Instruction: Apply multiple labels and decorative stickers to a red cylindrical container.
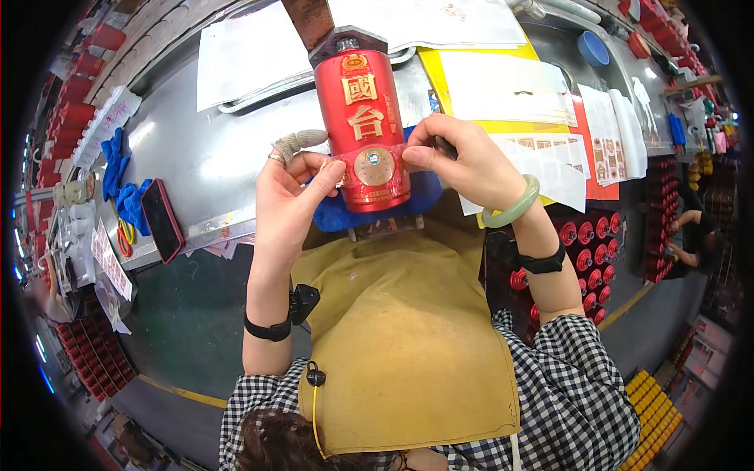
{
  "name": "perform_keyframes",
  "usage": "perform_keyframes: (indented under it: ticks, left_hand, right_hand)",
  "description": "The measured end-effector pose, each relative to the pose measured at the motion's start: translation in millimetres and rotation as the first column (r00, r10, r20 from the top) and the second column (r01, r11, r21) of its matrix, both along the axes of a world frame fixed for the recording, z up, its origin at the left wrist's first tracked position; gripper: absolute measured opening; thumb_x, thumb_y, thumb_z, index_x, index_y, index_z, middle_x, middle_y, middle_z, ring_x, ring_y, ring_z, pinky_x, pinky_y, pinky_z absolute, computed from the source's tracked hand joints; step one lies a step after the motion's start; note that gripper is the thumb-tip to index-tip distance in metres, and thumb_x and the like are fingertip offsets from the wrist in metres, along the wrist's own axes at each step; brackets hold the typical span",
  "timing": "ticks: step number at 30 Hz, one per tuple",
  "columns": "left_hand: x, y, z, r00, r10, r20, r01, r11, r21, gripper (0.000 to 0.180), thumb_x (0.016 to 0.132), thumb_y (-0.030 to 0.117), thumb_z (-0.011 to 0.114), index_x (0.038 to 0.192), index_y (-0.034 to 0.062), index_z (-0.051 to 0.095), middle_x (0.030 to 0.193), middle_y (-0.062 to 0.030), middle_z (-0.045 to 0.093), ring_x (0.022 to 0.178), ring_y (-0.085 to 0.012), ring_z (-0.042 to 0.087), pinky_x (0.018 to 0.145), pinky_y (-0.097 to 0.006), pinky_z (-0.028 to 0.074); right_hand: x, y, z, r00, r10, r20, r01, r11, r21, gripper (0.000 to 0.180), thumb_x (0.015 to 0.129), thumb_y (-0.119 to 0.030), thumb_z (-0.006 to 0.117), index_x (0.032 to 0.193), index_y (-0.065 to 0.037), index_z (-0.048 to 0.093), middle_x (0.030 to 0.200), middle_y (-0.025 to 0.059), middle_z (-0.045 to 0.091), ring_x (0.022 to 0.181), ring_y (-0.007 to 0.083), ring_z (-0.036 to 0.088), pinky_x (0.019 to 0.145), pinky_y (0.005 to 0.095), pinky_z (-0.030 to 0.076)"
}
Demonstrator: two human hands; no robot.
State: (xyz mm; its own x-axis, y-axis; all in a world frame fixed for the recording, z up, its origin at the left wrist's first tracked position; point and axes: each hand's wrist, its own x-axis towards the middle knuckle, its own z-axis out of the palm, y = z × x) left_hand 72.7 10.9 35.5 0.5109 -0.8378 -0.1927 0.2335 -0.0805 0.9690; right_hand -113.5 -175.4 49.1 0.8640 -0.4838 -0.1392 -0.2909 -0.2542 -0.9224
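A red bottle (pixel 367 94) with raised gold characters lies neck away from me, its neck end against a metal holder (pixel 345 38) and its base over a blue cloth pad (pixel 334 216). Around its lower part sits a glossy decal with a round gold medallion (pixel 374 166). My left hand (pixel 294 180) pinches the decal's left edge between thumb and a finger; the index finger, in a grey finger cot (pixel 301 141), stretches toward the bottle. At the opposite edge, my right hand (pixel 452 149) closes thumb and forefinger on the decal; its other fingers are curled.
White sheets (pixel 243 59) and a yellow folder (pixel 436 71) lie on the metal bench. Printed decal sheets (pixel 609 157) are at the right. A phone (pixel 162 220), blue cloths (pixel 129 196) and yellow-handled scissors (pixel 126 235) lie left. Red bottles (pixel 585 259) stand by my right arm.
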Motion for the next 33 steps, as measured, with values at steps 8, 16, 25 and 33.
perform_keyframes:
  ticks: [8,16,25,33]
  left_hand:
    - [0.2,0.7,0.1,1.000,0.001,-0.010,-0.001,1.000,0.002,0.044,0.095,0.006,0.077,0.135,0.0008,0.057,0.096,-0.0040,0.068,0.090,-0.0105,0.065,0.076,-0.027,0.052]
    - [-1.4,-0.2,1.6,1.000,-0.001,0.018,0.001,1.000,0.015,0.044,0.097,0.007,0.074,0.136,0.0005,0.057,0.095,-0.0037,0.069,0.089,-0.0110,0.065,0.078,-0.027,0.049]
    - [-1.3,0.1,0.2,1.000,0.005,0.021,-0.006,1.000,0.017,0.043,0.096,0.007,0.075,0.136,0.0007,0.057,0.095,-0.0035,0.069,0.089,-0.0107,0.064,0.077,-0.027,0.049]
    - [0.1,0.5,0.5,1.000,-0.005,0.016,0.005,1.000,0.015,0.043,0.096,0.007,0.075,0.135,0.0011,0.058,0.096,-0.0031,0.069,0.089,-0.0100,0.063,0.077,-0.026,0.049]
  right_hand:
    - [2.3,1.4,3.2,1.000,-0.006,-0.011,0.005,0.999,-0.037,0.023,0.096,-0.020,0.076,0.098,0.002,0.069,0.084,0.0104,0.070,0.073,0.0165,0.062,0.070,0.0315,0.051]
    - [1.3,1.3,-2.3,1.000,0.010,0.020,-0.008,0.997,-0.077,0.019,0.099,-0.019,0.073,0.099,-0.001,0.068,0.078,-0.0015,0.064,0.069,0.0065,0.046,0.063,0.0254,0.041]
    - [2.0,1.6,-0.6,1.000,0.005,-0.003,-0.005,0.998,-0.057,0.019,0.098,-0.018,0.073,0.098,0.001,0.068,0.084,0.0059,0.070,0.072,0.0121,0.058,0.068,0.0284,0.048]
    - [2.3,2.0,-4.0,0.999,0.014,0.036,-0.015,1.000,0.020,0.014,0.101,-0.011,0.068,0.102,0.003,0.065,0.087,0.0053,0.073,0.082,0.0098,0.069,0.073,0.0258,0.052]
